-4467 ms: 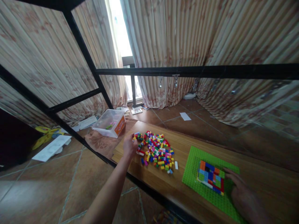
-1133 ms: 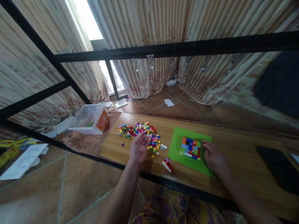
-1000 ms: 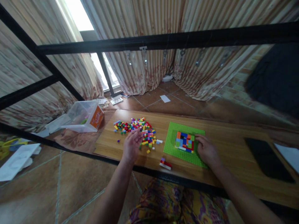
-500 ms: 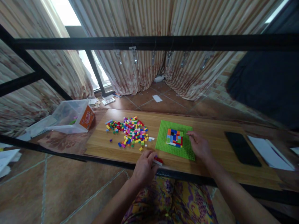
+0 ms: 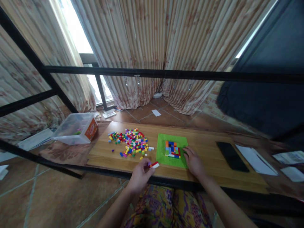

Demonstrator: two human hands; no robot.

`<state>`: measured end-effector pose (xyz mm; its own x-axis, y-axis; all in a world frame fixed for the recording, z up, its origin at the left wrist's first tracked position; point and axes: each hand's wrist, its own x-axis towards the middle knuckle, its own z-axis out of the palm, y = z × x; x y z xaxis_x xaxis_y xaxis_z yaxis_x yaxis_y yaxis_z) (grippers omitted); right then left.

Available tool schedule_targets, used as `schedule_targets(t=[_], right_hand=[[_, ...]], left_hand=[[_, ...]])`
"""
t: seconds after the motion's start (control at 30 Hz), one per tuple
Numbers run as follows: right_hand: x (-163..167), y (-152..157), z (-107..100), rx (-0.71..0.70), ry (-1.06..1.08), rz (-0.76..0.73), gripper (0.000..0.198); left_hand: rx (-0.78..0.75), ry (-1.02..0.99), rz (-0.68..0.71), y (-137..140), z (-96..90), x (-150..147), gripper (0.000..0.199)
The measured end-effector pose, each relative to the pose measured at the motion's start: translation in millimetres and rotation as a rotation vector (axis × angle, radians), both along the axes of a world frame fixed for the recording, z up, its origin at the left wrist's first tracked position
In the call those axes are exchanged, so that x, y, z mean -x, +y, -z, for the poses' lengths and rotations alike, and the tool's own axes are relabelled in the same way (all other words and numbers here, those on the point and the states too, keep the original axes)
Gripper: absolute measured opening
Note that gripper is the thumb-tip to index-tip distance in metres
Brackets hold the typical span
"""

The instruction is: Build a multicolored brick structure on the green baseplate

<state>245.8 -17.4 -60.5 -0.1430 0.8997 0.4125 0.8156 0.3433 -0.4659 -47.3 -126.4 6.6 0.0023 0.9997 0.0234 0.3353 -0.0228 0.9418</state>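
Observation:
Between the thumb and fingers of my left hand (image 5: 140, 173) is a small group of toy bricks (image 5: 154, 165), red and white with a bit of purple, held just above the table's front edge. A green baseplate (image 5: 161, 155) lies flat to the right of it. On the plate sits a roughly square, multicoloured brick build (image 5: 172, 149) in blue, orange, red, white and yellow. My right hand (image 5: 194, 161) rests over the plate's right edge, fingertips pinched close beside the build. Whatever is between those fingertips is too small to make out.
Loose bricks (image 5: 135, 142) are heaped left of the baseplate on the wooden table (image 5: 102, 155). A clear plastic bin (image 5: 73, 128) with an orange label stands beyond the left end. A black flat object (image 5: 232, 156) and white papers (image 5: 256, 160) lie at right. A black rail (image 5: 152, 73) crosses behind.
The view has tilted upward and shifted. My left hand has turned, so its bricks show more clearly. My right hand's fingertips have come lower and a little closer to the build.

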Motion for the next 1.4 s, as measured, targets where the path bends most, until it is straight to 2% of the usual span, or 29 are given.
schedule_targets(t=[0.2,0.43,0.53,0.67,0.83,0.97,1.1,1.17,1.23,1.33,1.4], right_hand=[[12,0,3,-0.012,0.026,0.022,0.034],[62,9,-5,0.024,0.003,-0.041,0.035],[72,10,-6,0.004,-0.005,-0.048,0.034],[58,10,-4,-0.012,0.005,-0.069,0.033],[15,5,2,-0.039,-0.039,-0.014,0.034],[-10,-2,1,-0.036,-0.074,0.027,0.035],[-7,-16,-20,-0.008,-0.054,0.074,0.033],[6,-30,-38,-0.024,0.033,0.134,0.032],[26,-47,-56,-0.01,0.173,0.126,0.03],[61,-70,-77,0.19,0.408,-0.09,0.025],[82,-79,-83,0.334,0.509,-0.164,0.023]], left_hand=[[0.006,-0.068,-0.031,-9,3.8,0,0.029],[0.001,-0.106,0.003,-11,8.4,1,0.028],[0.014,-0.112,0.003,-11,7.4,1,0.027],[0.043,-0.184,-0.034,-7,10.9,0,0.028],[0.097,-0.301,-0.126,1,16.8,2,0.032],[0.132,-0.382,-0.168,7,13.9,0,0.034],[0.149,-0.401,-0.122,14,6.0,-7,0.033],[0.144,-0.377,-0.056,18,1.6,-13,0.033],[0.133,-0.352,0.003,22,-2.0,-20,0.034],[0.14,-0.316,0.074,26,-6.0,-30,0.037],[0.133,-0.283,0.119,27,-8.5,-33,0.035]])
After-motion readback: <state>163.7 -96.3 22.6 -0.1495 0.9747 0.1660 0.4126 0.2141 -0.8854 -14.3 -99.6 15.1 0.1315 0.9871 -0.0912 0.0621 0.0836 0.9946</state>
